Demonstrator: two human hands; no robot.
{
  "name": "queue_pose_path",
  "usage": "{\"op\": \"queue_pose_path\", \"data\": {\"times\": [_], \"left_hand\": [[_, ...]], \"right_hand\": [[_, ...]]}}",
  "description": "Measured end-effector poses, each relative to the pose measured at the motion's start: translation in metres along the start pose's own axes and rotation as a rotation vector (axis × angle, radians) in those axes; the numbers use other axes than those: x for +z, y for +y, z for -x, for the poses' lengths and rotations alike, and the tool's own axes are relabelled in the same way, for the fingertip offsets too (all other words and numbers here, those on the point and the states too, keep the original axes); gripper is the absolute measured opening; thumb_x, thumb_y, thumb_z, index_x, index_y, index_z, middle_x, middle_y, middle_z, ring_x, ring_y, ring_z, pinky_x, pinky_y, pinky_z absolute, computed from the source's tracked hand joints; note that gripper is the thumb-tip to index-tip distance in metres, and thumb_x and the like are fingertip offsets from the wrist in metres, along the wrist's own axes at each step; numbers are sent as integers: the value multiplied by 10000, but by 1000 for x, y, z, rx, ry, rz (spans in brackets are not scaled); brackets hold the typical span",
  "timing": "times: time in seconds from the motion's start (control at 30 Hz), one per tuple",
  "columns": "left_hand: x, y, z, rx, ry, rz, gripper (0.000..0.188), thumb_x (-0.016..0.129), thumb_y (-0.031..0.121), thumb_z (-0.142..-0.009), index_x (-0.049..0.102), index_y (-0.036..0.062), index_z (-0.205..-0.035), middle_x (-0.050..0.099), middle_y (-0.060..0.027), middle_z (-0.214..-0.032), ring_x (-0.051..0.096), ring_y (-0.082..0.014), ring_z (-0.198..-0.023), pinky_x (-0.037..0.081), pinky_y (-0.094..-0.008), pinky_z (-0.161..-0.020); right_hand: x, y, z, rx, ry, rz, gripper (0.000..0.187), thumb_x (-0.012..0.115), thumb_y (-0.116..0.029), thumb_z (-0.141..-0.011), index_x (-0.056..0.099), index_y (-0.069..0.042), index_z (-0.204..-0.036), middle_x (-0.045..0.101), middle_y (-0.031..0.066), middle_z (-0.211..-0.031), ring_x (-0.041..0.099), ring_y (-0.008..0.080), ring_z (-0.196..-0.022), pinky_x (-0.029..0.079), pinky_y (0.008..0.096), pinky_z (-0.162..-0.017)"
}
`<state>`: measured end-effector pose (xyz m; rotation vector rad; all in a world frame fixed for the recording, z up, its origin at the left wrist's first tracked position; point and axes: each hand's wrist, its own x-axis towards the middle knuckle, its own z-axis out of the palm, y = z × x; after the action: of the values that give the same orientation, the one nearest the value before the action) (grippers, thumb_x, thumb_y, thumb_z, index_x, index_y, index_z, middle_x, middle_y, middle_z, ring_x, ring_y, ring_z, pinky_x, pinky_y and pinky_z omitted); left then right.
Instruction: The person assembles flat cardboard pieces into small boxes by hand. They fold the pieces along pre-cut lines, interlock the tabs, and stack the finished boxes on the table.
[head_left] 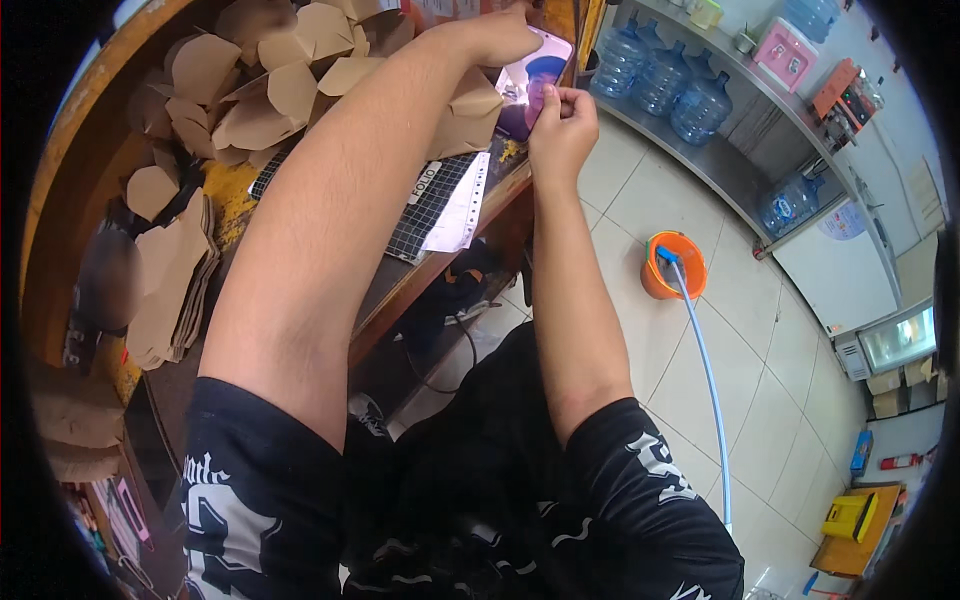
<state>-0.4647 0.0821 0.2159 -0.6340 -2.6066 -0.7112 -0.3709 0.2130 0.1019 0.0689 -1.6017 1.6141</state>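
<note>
"So, where's the phone (530,80)?"

"Up near the far end of the table (514,191), just beside the brown boxes (290,95), screen lit, with 2 hands at it."

"And what are they doing?"

"The left hand (505,40) holds it by the upper edge, most of its fingers hidden. The right hand (566,130) has its fingers curled in, 1 fingertip at the screen; whether it grips or only touches, I can't tell."

"Anything by the left forearm?"

"A black board with a grid (405,238), partly covered by a white sheet of paper (460,215). Off to the right, an orange bucket (658,284) stands on the tiled floor (770,320), a pale blue pole (710,365) leaning in it."
</note>
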Motion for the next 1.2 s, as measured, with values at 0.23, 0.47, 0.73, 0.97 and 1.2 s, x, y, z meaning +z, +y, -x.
{"op": "queue_pose_path", "data": {"times": [0.23, 0.47, 0.73, 0.97, 1.2], "left_hand": [[-13, 12, 10, -40, -183, 292, 547, 613, 306, -952, 618, -56, -1361, 692, -291, -1264, 672, -406, -1219, 512, -438, -1041], [-21, 25, 45, 18, -45, 142, 409, 596, 228, -946, 721, -66, -1202, 729, -320, -1160, 717, -406, -1145, 549, -451, -955], [-43, 45, 58, 14, -139, -34, 389, 668, 217, -907, 719, -24, -1209, 706, -333, -1169, 685, -444, -1168, 541, -481, -980], [-59, 59, 76, -268, 27, -334, 618, 661, 403, -937, 646, -81, -1321, 689, -313, -1280, 669, -439, -1217, 532, -490, -1020], [-109, 48, 95, -209, -467, -307, 772, 754, 541, -848, 585, -30, -1339, 645, -270, -1371, 630, -389, -1281, 491, -436, -1082]], "right_hand": [[-23, -4, -17, 11, -46, 146, 180, 777, -127, -956, 723, 42, -924, 724, 127, -862, 693, 176, -697, 551, 337, -655], [-30, -6, -22, 15, -168, -56, 189, 782, -130, -971, 754, 56, -995, 766, 89, -850, 698, 116, -738, 559, 275, -645], [-39, -4, -28, 69, -194, -31, 222, 805, -160, -966, 770, 44, -1045, 782, 68, -927, 690, 95, -825, 537, 242, -776], [-61, -8, -26, -71, -108, 92, 261, 795, -230, -976, 766, 10, -1073, 755, 45, -954, 665, 88, -850, 522, 242, -745], [-153, 3, 57, 248, -211, -180, 177, 734, -203, -1019, 658, -49, -1061, 617, -14, -897, 551, 79, -783, 444, 240, -692]]}}
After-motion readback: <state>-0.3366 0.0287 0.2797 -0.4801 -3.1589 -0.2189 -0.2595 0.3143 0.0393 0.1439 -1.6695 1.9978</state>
